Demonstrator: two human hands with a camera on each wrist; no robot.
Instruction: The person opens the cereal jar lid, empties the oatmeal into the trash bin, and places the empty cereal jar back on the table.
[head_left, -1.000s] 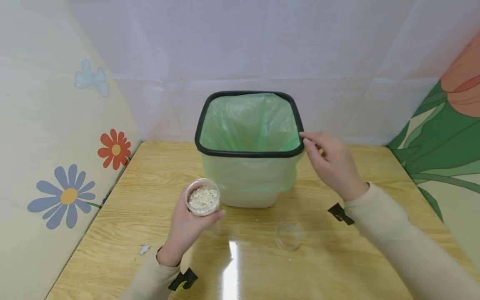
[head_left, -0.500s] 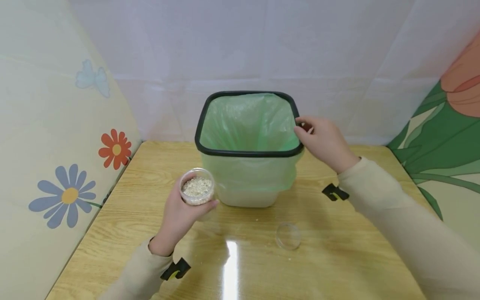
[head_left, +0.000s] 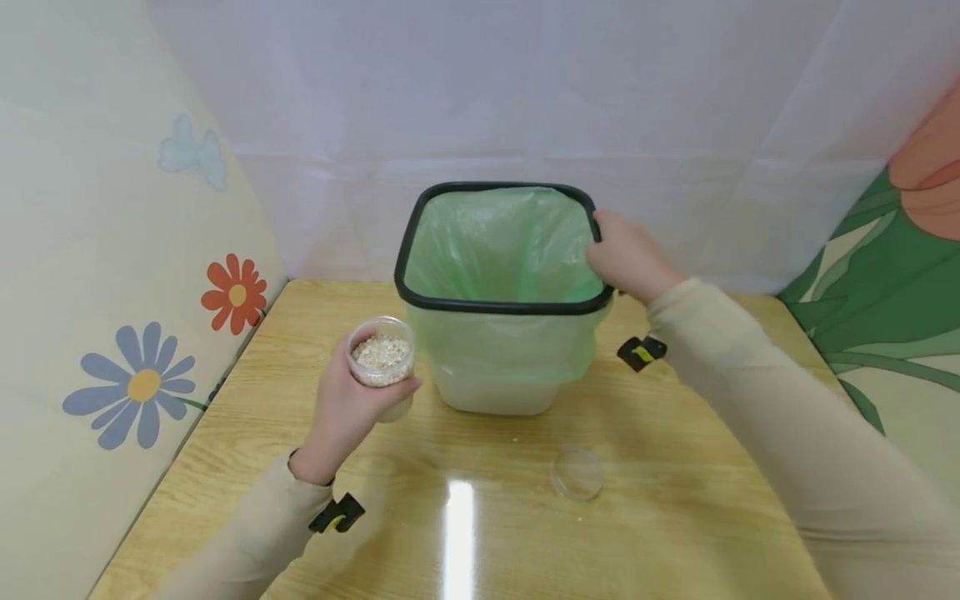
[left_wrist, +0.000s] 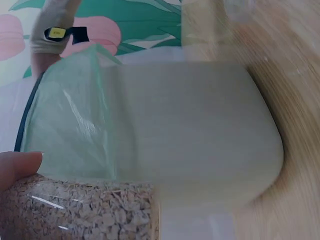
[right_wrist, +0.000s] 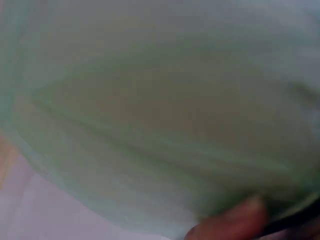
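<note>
My left hand (head_left: pixel 341 404) grips a clear plastic jar (head_left: pixel 382 367) of pale flakes that look like oats. The jar's top is uncovered, and it is held above the table just left of a white trash bin (head_left: pixel 498 398). A green trash bag (head_left: pixel 517 346) lines the bin and folds down over its outside. Around the top runs a black rim (head_left: pixel 502 307). With curled fingers my right hand (head_left: pixel 630 254) holds this rim at its right side; the fingertips are hidden in the head view. The right wrist view shows blurred bag and fingers (right_wrist: pixel 232 225) by the rim.
A clear round lid (head_left: pixel 577 472) lies flat on the wooden table (head_left: pixel 510 525), in front of the bin. White cloth (head_left: pixel 480 92) hangs behind, and panels painted with flowers (head_left: pixel 142 386) stand on either side.
My right hand has slid back along the right side of the rim and closed on it. My left hand has carried the jar leftward and slightly away from me. The bin has shifted very slightly right.
</note>
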